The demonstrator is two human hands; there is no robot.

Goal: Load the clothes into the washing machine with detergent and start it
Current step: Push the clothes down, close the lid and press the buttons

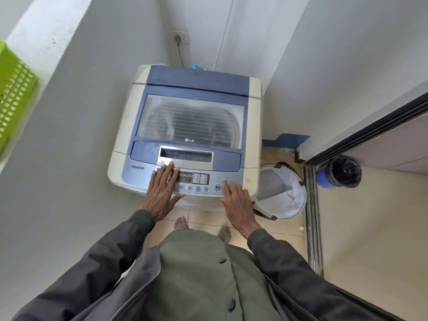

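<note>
While the washing machine lid sits closed mid-frame, both hands lie open, holding nothing: left hand flat on the control panel, right hand fingertip by the buttons.

green crate: cut off at left edge
control panel: left part under left hand; button labels too small
drum contents: blurred behind dusty lid

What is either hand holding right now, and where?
Nothing. The left hand lies flat on the washing machine's control panel; the right hand touches its right end with a fingertip.
</note>
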